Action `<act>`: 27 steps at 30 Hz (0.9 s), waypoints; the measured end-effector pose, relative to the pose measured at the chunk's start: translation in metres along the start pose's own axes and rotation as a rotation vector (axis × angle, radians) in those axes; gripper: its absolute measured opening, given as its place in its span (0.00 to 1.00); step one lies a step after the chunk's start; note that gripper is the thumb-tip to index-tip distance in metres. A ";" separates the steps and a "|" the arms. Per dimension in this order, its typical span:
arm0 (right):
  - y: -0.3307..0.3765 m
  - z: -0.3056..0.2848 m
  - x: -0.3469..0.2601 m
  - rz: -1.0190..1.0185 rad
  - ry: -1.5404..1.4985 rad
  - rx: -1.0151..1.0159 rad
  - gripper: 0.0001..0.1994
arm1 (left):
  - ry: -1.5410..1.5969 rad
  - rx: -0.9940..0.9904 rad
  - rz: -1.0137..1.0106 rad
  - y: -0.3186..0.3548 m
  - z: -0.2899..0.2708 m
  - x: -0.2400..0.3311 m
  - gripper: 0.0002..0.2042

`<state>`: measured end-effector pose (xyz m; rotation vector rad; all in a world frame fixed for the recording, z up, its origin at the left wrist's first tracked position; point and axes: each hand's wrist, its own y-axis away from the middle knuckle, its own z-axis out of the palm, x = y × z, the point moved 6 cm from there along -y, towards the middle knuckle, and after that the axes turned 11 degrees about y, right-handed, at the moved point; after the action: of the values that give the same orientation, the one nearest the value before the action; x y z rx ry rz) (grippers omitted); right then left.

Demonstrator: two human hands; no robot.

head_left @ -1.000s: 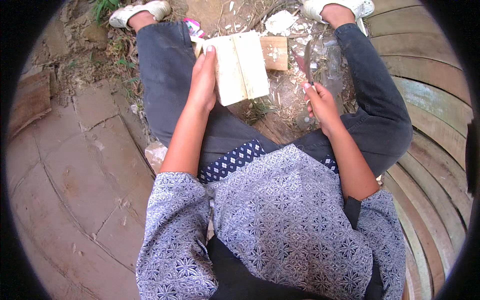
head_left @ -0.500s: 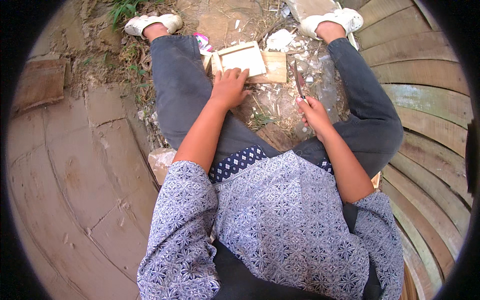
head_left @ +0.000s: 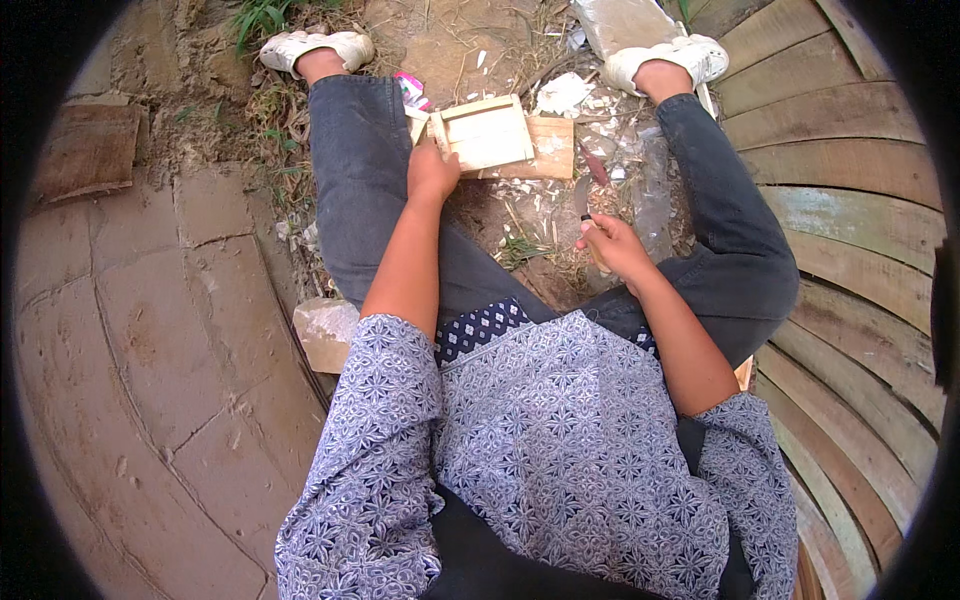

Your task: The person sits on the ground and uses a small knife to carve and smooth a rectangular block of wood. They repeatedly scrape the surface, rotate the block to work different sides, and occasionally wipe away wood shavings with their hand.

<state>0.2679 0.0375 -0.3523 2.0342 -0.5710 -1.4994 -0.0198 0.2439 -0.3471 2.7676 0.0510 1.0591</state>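
Note:
Between my shins, a shallow pale wooden tray (head_left: pixel 490 138) with raised strips along its edges rests over a flat wooden board (head_left: pixel 553 148). My left hand (head_left: pixel 433 172) is closed on the tray's near left corner, its fingertips partly hidden by the wood. A knife (head_left: pixel 582 197) is in my right hand (head_left: pixel 613 245), blade pointing away from me, with its pale handle inside the closed fingers. The blade is apart from the tray, to the right of the board's near corner.
Wood chips and scraps litter the ground around a reddish-brown sliver (head_left: pixel 595 166). A pink and white wrapper (head_left: pixel 411 90) lies by my left shin. Curved wooden slats (head_left: pixel 860 210) rise on the right; cracked paving (head_left: pixel 150 350) spreads at left, beside a stone block (head_left: pixel 325 333).
My left hand has shifted left, from lying spread on the tray's near edge to gripping its corner. The right hand and knife have come down toward me and slightly left.

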 end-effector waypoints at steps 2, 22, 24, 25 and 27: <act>0.001 0.002 0.000 -0.008 0.021 0.005 0.21 | 0.139 -0.037 -0.131 0.004 -0.003 -0.004 0.28; 0.005 0.000 -0.007 0.012 -0.136 0.142 0.26 | -0.417 -0.341 0.849 0.071 0.036 0.099 0.16; 0.012 0.000 -0.016 0.021 -0.155 0.148 0.25 | -0.337 -0.258 0.931 0.080 0.012 0.120 0.18; 0.015 -0.001 -0.019 0.026 -0.166 0.150 0.25 | -0.312 -0.269 0.897 0.080 0.005 0.128 0.18; 0.011 -0.002 -0.020 -0.039 -0.020 0.152 0.25 | -0.265 -0.289 0.824 0.076 -0.005 0.138 0.19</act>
<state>0.2633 0.0422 -0.3301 2.1584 -0.6758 -1.5424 0.0772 0.1825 -0.2393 2.6325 -1.2506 0.7172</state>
